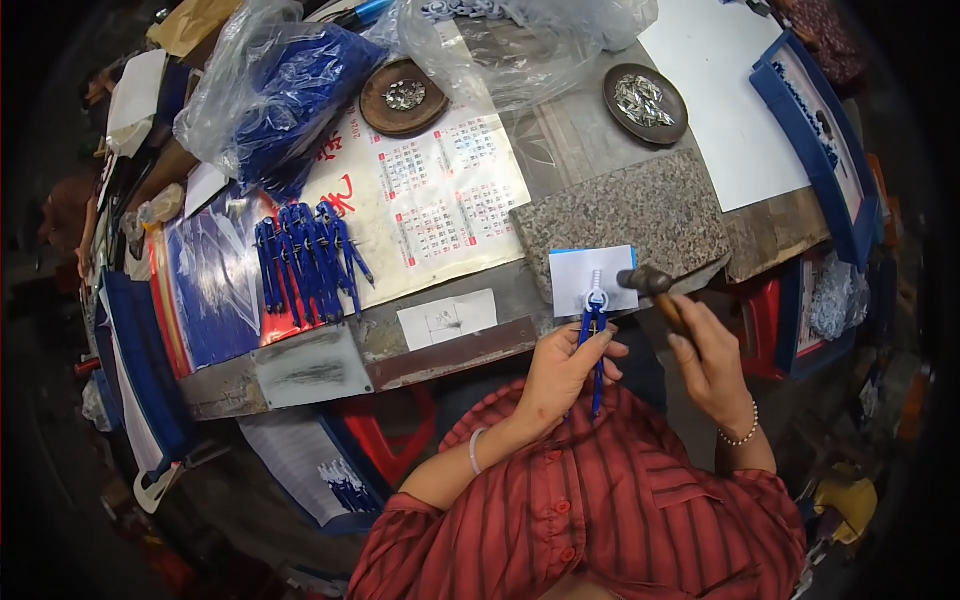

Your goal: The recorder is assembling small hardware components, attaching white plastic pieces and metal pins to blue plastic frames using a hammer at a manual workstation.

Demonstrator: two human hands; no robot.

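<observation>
My left hand (562, 375) is closed around the blue legs of a drawing compass (596, 299). The compass's white ringed head and ribbed handle lie on a small white paper pad (568, 268) with a blue edge. Beneath the pad is the front edge of a speckled granite slab (640, 215). In my right hand (712, 362) is a small hammer (650, 281), gripped by its wooden handle. The hammer head hovers just right of the compass head, over the pad's edge; whether it touches cannot be made out.
Blue compasses (308, 262) lie in a row at left on a printed sheet (455, 190). Behind are a bag of blue parts (290, 100) and two round dishes (372, 108) (680, 118) of small metal pieces. Blue trays (815, 130) (140, 360) flank the bench.
</observation>
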